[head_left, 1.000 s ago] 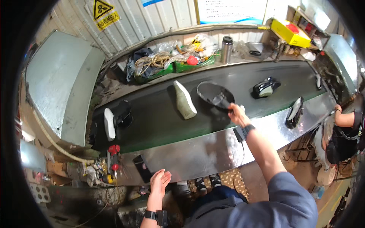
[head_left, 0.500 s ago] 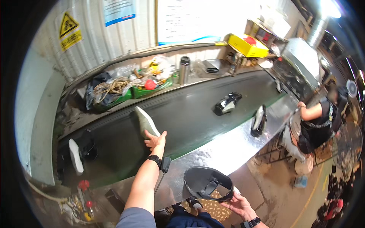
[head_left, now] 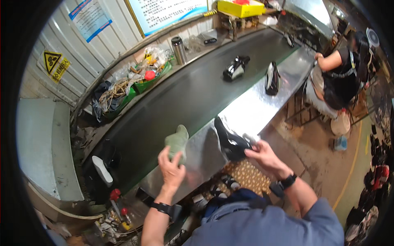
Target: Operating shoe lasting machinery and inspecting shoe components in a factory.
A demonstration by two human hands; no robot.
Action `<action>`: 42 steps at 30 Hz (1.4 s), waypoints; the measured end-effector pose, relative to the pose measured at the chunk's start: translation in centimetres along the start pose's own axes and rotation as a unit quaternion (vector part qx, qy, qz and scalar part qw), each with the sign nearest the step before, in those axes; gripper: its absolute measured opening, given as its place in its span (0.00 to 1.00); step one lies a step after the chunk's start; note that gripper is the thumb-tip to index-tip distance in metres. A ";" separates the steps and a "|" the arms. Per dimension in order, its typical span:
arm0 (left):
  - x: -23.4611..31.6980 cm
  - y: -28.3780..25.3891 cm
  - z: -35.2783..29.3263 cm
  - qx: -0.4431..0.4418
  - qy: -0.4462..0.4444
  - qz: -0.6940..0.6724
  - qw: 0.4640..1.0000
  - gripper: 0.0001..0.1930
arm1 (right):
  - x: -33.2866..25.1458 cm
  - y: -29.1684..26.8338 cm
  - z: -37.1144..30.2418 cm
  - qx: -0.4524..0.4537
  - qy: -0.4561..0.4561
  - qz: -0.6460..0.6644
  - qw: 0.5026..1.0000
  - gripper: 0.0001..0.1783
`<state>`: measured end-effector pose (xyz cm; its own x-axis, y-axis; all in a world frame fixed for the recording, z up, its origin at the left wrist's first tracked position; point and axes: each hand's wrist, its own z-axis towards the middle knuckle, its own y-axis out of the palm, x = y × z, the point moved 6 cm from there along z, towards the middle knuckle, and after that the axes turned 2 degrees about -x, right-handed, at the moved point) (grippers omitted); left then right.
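Grey-green foot-shaped form [head_left: 177, 141] held in the left hand [head_left: 171, 169], over the near edge of the dark flat belt [head_left: 197, 90]: probably stiff, best gripped round its thick end. Glossy black shoe upper [head_left: 230, 141] pinched in the right hand [head_left: 266, 156], above the steel worktop [head_left: 201, 151]'s near edge: likely slippery. Both grasped ends are hidden from me.

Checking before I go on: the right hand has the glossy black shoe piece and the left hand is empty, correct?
Not quite: the left hand is not empty. The head view shows it gripping the green shoe form by its near end. The right hand does have the glossy black shoe piece, as you said.
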<state>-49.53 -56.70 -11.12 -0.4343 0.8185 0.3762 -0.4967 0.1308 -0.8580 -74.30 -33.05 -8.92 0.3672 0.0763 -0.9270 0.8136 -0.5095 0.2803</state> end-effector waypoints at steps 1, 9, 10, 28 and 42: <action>2.4 0.0 -1.9 -0.042 0.049 0.028 0.998 0.25 | -1.0 0.7 0.8 -0.014 -0.015 -0.063 0.998 0.26; 9.5 4.3 -7.0 -0.086 -0.002 -0.146 0.986 0.24 | -2.1 7.6 3.5 -0.073 -0.007 -0.192 0.979 0.37; 8.2 3.1 -6.2 -0.056 -0.161 -0.415 0.893 0.24 | -2.3 8.0 3.6 -0.119 -0.046 -0.247 0.961 0.36; 12.8 -16.7 -6.6 0.209 -0.247 -0.741 0.589 0.20 | -10.9 19.4 -8.2 -0.390 -0.268 -0.366 0.802 0.32; 13.2 -18.0 -6.9 0.340 -0.286 -0.636 0.631 0.06 | -10.4 17.9 -8.2 -0.437 -0.208 -0.294 0.824 0.23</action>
<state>-41.19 -44.40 6.87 0.5374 -0.0677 0.8406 -0.8397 0.0491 0.5407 -59.89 -35.92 7.73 -0.2454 -0.3033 -0.9208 0.8763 0.3367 -0.3445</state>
